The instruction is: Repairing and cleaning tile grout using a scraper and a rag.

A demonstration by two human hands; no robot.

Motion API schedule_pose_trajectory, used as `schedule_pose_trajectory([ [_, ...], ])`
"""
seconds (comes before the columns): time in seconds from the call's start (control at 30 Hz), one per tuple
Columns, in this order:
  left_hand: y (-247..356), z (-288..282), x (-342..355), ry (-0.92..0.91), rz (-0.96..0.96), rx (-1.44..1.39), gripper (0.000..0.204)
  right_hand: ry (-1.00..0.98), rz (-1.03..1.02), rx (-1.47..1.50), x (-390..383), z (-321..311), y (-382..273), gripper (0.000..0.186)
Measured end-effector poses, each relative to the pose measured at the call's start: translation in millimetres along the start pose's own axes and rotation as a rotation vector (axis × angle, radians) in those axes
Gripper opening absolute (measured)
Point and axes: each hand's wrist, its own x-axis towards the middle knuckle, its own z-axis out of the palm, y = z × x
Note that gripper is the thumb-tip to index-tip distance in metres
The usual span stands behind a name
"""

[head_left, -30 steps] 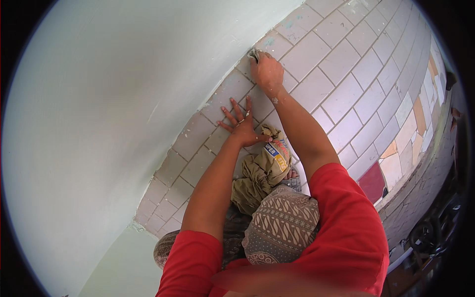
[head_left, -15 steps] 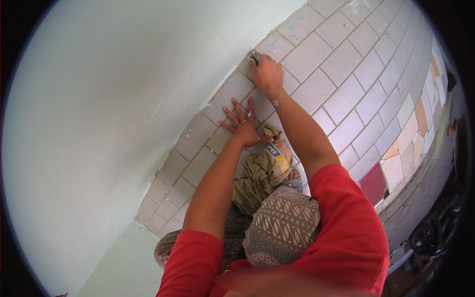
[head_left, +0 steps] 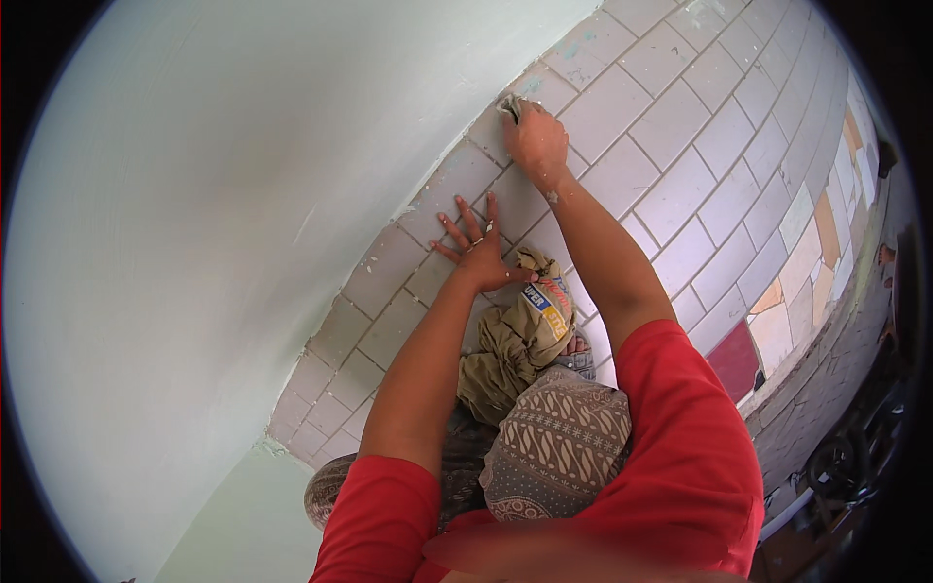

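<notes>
Tiles (head_left: pixel 680 185) cover the floor beside the pale wall (head_left: pixel 194 243); the edge row by the wall is being wiped. Firm, short strokes along the grout line would probably serve best. Left hand (head_left: pixel 478 255) lies flat on a tile, fingers spread, holding nothing. Right hand (head_left: pixel 535 141) is clenched around a small grey wad (head_left: pixel 509 104) pressed against the tile at the wall.

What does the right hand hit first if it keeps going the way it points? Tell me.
The right hand points up the tiled floor toward the pale wall; the floor-wall edge seems first, though depth is unclear.
</notes>
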Motion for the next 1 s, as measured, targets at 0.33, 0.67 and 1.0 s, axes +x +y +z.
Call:
schedule_pose_trajectory([
  [0.33, 1.4, 3.8, 2.6, 0.026, 0.022, 0.003, 0.171, 0.141, 0.326, -0.018, 46.7, -46.2, 43.1, 0.032],
  [0.67, -4.2, 6.0, 6.2, 0.01, 0.008, 0.002, 0.171, 0.034, -0.111, -0.116, 21.0, -29.1, 62.5, 0.037],
  [1.0, -4.4, 6.3, 6.0, 0.01, -0.008, 0.003, 0.171, 0.055, -0.07, -0.129, 23.6, -47.5, 76.3, 0.035],
])
